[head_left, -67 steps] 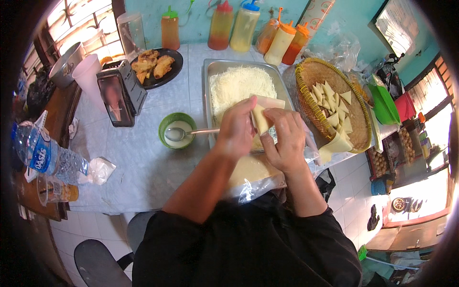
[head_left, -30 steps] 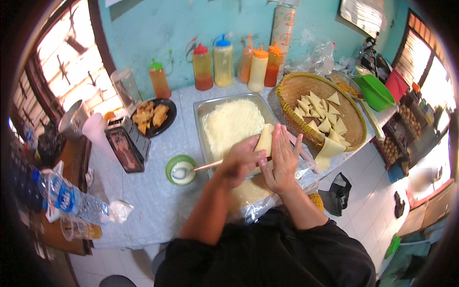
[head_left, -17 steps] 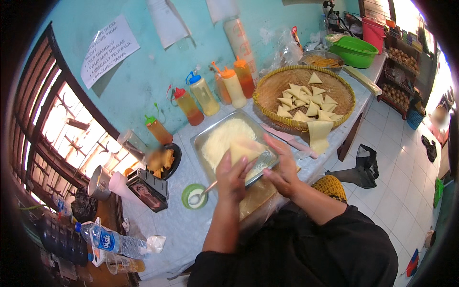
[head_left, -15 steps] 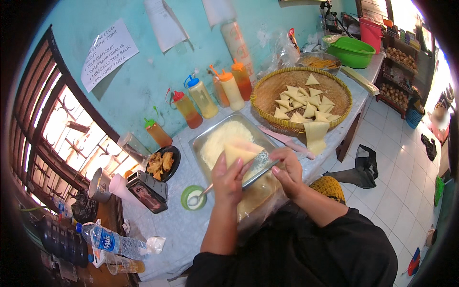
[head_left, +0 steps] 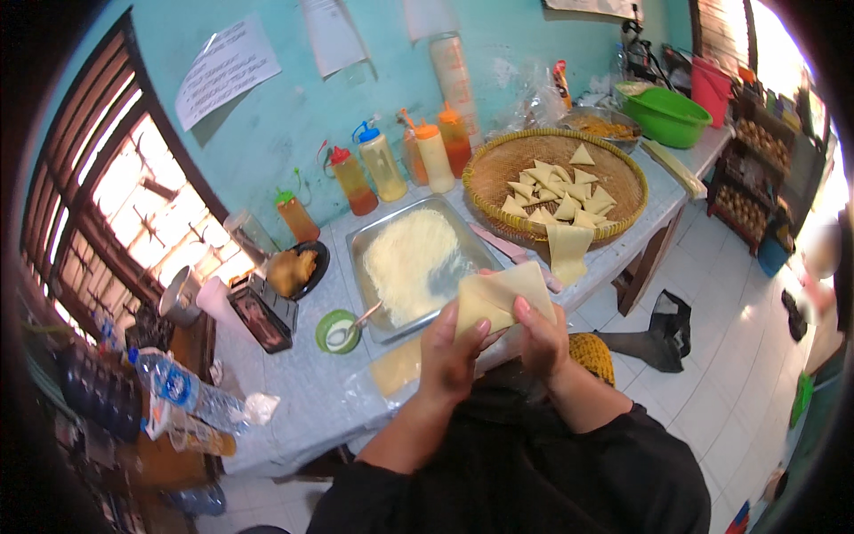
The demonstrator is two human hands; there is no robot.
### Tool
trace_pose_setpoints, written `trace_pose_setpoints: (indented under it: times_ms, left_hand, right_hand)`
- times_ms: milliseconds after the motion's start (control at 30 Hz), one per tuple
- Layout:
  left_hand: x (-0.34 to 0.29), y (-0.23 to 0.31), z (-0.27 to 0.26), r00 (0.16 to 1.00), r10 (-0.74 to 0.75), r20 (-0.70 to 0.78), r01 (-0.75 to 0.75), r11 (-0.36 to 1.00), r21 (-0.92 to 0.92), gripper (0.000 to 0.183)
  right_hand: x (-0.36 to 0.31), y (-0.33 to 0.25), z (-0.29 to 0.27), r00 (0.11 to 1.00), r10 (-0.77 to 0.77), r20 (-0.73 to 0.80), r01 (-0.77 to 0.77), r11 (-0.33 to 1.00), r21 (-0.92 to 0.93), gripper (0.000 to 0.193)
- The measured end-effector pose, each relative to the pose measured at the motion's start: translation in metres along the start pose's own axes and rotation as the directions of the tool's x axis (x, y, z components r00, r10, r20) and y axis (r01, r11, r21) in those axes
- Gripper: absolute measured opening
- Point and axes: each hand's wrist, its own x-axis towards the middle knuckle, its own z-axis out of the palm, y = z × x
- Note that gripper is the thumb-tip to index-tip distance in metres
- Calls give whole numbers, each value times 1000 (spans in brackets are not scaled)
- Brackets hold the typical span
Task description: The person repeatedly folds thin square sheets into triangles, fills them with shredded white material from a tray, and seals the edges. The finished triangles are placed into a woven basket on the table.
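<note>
Teal wall (head_left: 391,67) is backing a pale worktop (head_left: 294,392), and a thin wrapper (head_left: 504,298) is hanging between two hands before it.

Left hand (head_left: 449,351) and right hand (head_left: 544,338) are grasping the creamy, folded sheet, thumbs pressing its near face, other fingers mostly hiding behind, seemingly so the limp material is not sagging. Just beyond, a shiny metal tray (head_left: 451,283) is containing fine, pale shreds (head_left: 400,267). Leftward, a spoon (head_left: 367,313) is leaning in a green bowl (head_left: 324,338), presumably for easy reach. Farther right, a woven basket (head_left: 498,158) is carrying smooth triangles (head_left: 544,189), while a supple strip (head_left: 567,255) is draping over its rim.
</note>
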Motion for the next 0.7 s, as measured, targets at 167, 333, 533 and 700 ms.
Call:
trace_pose_setpoints:
  times_ms: [167, 333, 533, 700]
  left_hand:
    - [-9, -9, 16, 992, -123, -5, 122, 990, -76, 40]
    - [-19, -22, 30, 997, -42, 65, 39, 998, 49, 35]
    - [-31, -43, 12, 961, -238, 138, 273, 762, -587, 33]
    - [-48, -52, -19, 975, -66, 210, 74, 997, -27, 51]
  right_hand:
    - [-3, 3, -20, 696, -593, 405, 600, 171, -781, 34]
    - [-29, -15, -26, 737, -465, 491, 534, -47, -844, 36]
    - [-48, -20, -31, 775, -233, 587, 553, -199, -809, 44]
    - [-54, -25, -26, 789, -18, 615, 605, -159, -780, 52]
